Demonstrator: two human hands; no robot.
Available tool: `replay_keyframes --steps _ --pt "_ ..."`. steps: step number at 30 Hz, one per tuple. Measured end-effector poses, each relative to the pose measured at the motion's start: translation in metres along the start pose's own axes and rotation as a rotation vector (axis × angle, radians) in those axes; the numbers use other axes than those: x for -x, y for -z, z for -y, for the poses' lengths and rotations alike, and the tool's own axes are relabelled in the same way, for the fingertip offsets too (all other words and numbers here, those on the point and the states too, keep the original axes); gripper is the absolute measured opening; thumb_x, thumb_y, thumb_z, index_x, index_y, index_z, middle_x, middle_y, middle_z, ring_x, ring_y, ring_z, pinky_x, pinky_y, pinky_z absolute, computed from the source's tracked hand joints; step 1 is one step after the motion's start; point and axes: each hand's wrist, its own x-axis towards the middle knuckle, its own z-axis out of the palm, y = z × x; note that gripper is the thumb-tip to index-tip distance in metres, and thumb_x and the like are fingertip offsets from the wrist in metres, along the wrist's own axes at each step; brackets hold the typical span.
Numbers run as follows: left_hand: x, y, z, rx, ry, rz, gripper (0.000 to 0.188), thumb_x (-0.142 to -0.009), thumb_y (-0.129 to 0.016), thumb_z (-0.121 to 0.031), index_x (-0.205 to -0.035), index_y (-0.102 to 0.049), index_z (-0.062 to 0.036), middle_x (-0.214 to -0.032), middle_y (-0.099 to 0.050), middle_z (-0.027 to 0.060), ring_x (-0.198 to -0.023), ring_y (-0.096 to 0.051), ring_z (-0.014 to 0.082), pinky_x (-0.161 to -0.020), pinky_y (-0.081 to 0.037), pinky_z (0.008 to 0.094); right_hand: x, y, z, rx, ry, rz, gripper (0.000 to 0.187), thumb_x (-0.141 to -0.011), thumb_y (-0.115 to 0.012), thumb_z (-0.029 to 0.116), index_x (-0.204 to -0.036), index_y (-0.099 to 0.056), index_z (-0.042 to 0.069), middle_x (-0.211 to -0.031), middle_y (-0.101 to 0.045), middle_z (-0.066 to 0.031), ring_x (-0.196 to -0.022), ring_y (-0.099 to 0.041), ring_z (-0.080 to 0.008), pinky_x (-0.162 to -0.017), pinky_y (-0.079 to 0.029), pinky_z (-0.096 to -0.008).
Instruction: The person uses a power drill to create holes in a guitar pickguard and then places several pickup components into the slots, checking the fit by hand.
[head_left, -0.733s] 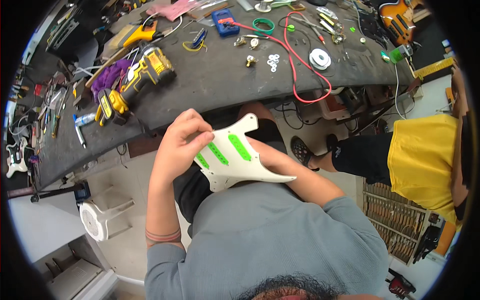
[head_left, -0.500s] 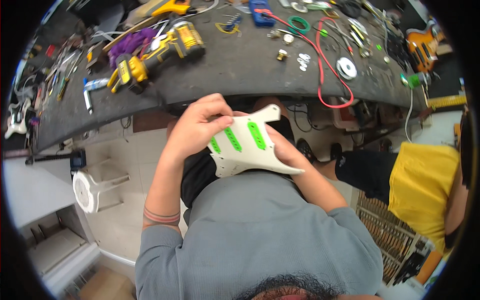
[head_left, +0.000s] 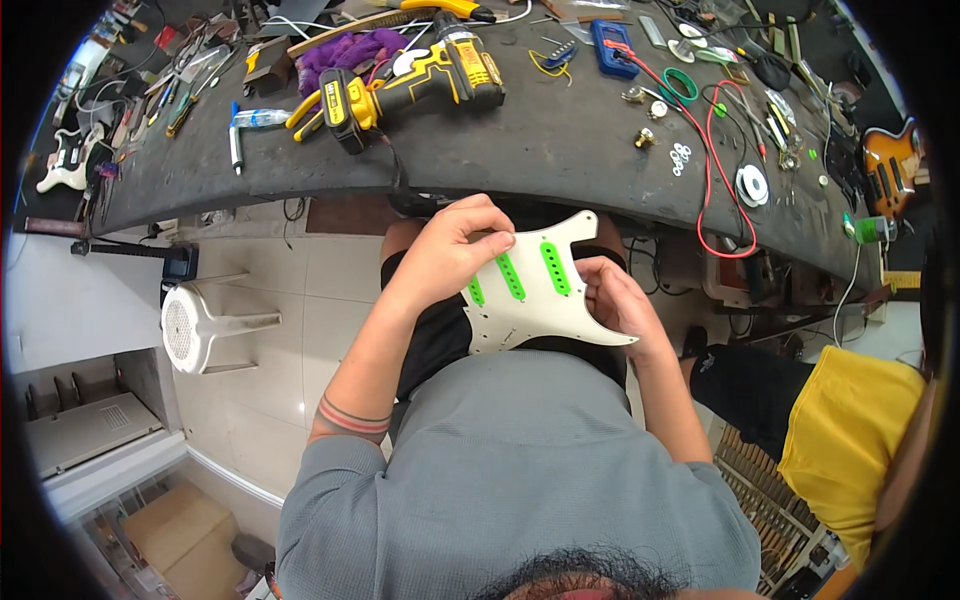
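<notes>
A cream guitar pickguard (head_left: 525, 302) with bright green pickup covers (head_left: 556, 268) is held face up over my lap, its lower edge close to my shirt. My left hand (head_left: 462, 245) pinches its upper left edge, thumb on the face and fingers behind. The thumb lies just above the middle green cover. Beside the pickguard's right edge is my right hand (head_left: 622, 305), its fingers curled and partly hidden behind that edge. Whatever those fingers may hold does not show.
A dark workbench (head_left: 540, 150) spans the far side, carrying a yellow cordless drill (head_left: 420, 85), a blue multimeter (head_left: 614, 50) with red leads and a solder spool (head_left: 752, 186). A white stool (head_left: 190, 328) stands left. At right sits a person in a yellow shirt (head_left: 850, 430).
The whole view has shifted, so bench and pickguard sit farther right. My right hand has drawn out from beneath the pickguard and its fingers now curl at the right edge. My left keeps its grip.
</notes>
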Motion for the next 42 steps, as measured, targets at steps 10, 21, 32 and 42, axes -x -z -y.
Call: replay_keyframes --steps 10,21,32,42 --pt "0.002 -0.006 -0.004 -0.107 -0.136 -0.004 0.013 -0.095 -0.076 -0.011 -0.102 -0.076 0.0004 -0.098 -0.062 0.004 -0.094 -0.061 0.0147 -0.079 -0.049 0.0291 -0.004 -0.013 0.024 0.119 -0.044 0.038 0.04 -0.113 -0.055 0.03 -0.14 -0.058 0.0 -0.129 -0.066 -0.0058 -0.123 -0.062 -0.0146 -0.108 -0.049 -0.0338" --pt "0.016 0.011 0.003 -0.041 -0.127 -0.13 0.013 -0.095 -0.073 -0.004 -0.105 -0.077 0.0025 -0.096 -0.062 0.0044 -0.091 -0.061 0.0151 -0.081 -0.049 0.028 -0.006 0.0 0.039 0.123 -0.087 0.1 0.042 -0.114 -0.053 0.037 -0.135 -0.062 0.001 -0.121 -0.07 -0.0093 -0.107 -0.069 -0.0158 -0.096 -0.056 -0.033" --pt "0.044 0.029 0.006 -0.148 0.035 -0.402 0.016 -0.1 -0.066 -0.002 -0.111 -0.075 0.0048 -0.097 -0.063 0.0032 -0.091 -0.058 0.0128 -0.081 -0.044 0.026 -0.018 -0.005 -0.023 0.252 -0.011 0.131 0.035 -0.116 -0.05 0.026 -0.137 -0.06 0.0 -0.127 -0.07 -0.0126 -0.116 -0.069 -0.0228 -0.1 -0.056 -0.0384" --pt "0.057 0.065 -0.036 -0.009 0.025 -0.414 0.024 -0.099 -0.069 -0.001 -0.122 -0.076 0.0018 -0.1 -0.071 -0.0016 -0.09 -0.061 0.006 -0.083 -0.048 0.0225 -0.056 -0.051 0.016 0.268 0.255 -0.072 0.034 -0.116 -0.052 0.029 -0.105 -0.066 0.001 -0.089 -0.071 -0.0054 -0.082 -0.067 -0.0131 -0.08 -0.055 -0.03"
